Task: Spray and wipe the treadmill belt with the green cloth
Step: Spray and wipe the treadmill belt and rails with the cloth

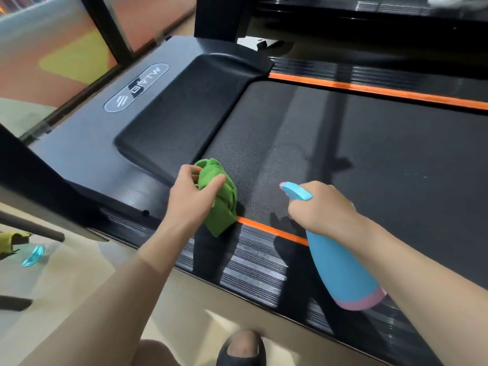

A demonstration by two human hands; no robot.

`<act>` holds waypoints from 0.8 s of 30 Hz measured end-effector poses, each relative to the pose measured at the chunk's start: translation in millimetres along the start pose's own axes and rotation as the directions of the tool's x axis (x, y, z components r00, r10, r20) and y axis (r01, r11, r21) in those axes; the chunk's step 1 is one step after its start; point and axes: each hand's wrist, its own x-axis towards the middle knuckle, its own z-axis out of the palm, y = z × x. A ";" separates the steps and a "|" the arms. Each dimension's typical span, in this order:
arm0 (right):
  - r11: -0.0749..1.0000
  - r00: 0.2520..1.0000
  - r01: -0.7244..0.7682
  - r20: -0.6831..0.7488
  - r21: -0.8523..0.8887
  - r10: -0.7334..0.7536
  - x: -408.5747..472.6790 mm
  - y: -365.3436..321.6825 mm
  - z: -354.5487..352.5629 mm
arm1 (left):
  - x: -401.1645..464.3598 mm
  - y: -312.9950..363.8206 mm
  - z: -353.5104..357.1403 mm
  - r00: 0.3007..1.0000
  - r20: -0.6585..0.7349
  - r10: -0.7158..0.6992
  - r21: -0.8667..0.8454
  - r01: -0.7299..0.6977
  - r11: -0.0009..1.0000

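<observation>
The black treadmill belt [356, 159] runs across the middle of the view, edged by orange strips. My left hand [190, 199] grips the bunched green cloth [220, 202] and holds it down at the belt's near front corner, beside the motor cover. My right hand [324, 207] holds a blue spray bottle [340, 268] with a pink base by its neck. The bottle's nozzle [284, 185] points left over the belt, a short way right of the cloth.
The dark motor cover [182, 101] with an oval logo lies left of the belt. A ribbed side rail [253, 260] runs along the near edge. A black upright [39, 180] rises at left. A second treadmill [396, 35] stands behind. My foot [241, 350] is on the beige floor.
</observation>
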 end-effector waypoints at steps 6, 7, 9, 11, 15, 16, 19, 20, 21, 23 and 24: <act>0.961 0.991 0.025 -0.132 0.274 0.011 4.7 7.6 -13.0 | -3.6 -14.4 36.4 0.947 0.304 0.104 0.236 -0.181 0.955; 0.934 0.983 0.044 -0.181 0.355 0.022 5.5 6.8 -14.5 | -2.7 -18.4 43.4 0.923 0.346 0.170 0.378 -0.303 0.875; 0.884 0.958 0.099 -0.284 0.456 0.039 6.0 4.2 -13.3 | -0.7 -22.4 54.0 0.873 0.442 0.208 0.552 -0.447 0.704; 0.871 0.936 0.147 -0.350 0.470 0.031 4.4 0.5 -8.0 | 5.0 -22.0 61.6 0.855 0.489 0.175 0.606 -0.477 0.637; 0.862 0.891 0.223 -0.454 0.455 0.009 3.2 -5.1 1.0 | 15.6 -14.9 70.2 0.791 0.581 0.193 0.662 -0.596 0.455; 0.853 0.886 0.222 -0.464 0.473 0.027 5.4 -5.3 1.5 | 16.6 -13.8 72.1 0.763 0.614 0.202 0.650 -0.634 0.419; 0.822 0.889 0.183 -0.448 0.539 0.095 14.2 -4.0 2.1 | 14.2 -13.3 84.2 0.733 0.650 0.202 0.653 -0.674 0.345; 0.813 0.892 0.173 -0.439 0.556 0.110 16.4 -3.3 2.8 | 14.0 -13.5 89.3 0.741 0.638 0.210 0.664 -0.667 0.338; 0.801 0.893 0.169 -0.434 0.574 0.122 18.0 -2.9 3.6 | 14.6 -14.0 93.9 0.753 0.621 0.220 0.674 -0.655 0.341; 0.759 0.891 0.184 -0.432 0.624 0.140 22.0 -2.0 7.3 | 18.5 -16.7 99.7 0.754 0.599 0.270 0.673 -0.656 0.340; 0.732 0.890 0.195 -0.431 0.653 0.148 24.0 -2.8 9.3 | 22.7 -19.4 99.9 0.738 0.599 0.312 0.664 -0.675 0.322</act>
